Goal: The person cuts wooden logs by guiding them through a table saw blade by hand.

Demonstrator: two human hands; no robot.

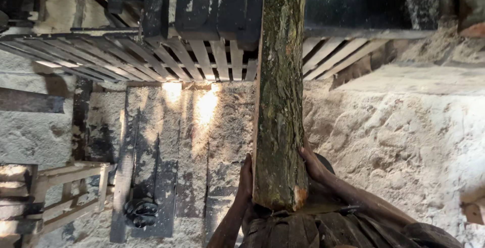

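Both hands are clamped on the near end of a bark-covered slab of log (279, 101), one on each flank. From where I sit, my left hand (245, 179) presses flat against the paler sawn side with the fingers running up the edge, and my right hand (312, 163) wraps the rounded bark side, palm in and fingers spread. Neither hand closes right round it; the hold is a squeeze between two palms.

Starting at the left of the view, a small wooden frame (70, 190) of pale slats stands on the floor, and beside it a long grey plank (124, 177) lies flat with a dark pair of sandals (141, 212) at its near end. Higher up runs a slatted rack (151, 56) of light wooden strips, fanned out under dark machinery.

In the middle, the slab reaches from just in front of my body straight away over that rack and out of the top of the view. I judge it heavy and fully stiff: thick, dense-looking and long enough to want to tip. The bark is rough, mossy green-brown and flaky, so it should grip well but may shed; the cut face is smoother. Holding low at the end, as now, gives steering but little lift.

On the right, a heaped bank of pale sawdust (404, 142) covers the ground, soft and lumpy.
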